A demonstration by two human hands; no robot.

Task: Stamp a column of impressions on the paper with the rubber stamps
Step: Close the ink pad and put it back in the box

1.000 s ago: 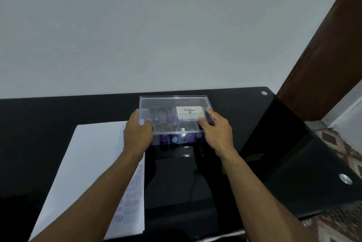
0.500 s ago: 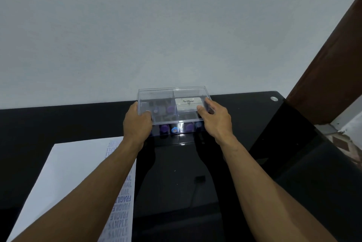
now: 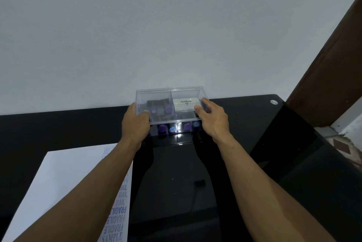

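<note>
One black glass table (image 3: 244, 163), pale wall (image 3: 176, 26)

Both forearms stretched forward, bare. Left hand (image 3: 135, 124) grips left end of clear box (image 3: 168, 102), thumb on top. Right hand (image 3: 212, 121) grips right end, fingers curled.

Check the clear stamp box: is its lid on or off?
Lifted off. Both hands, left hand and right hand, grip the clear lid above the stamps, whose tops show below its front edge.
</note>
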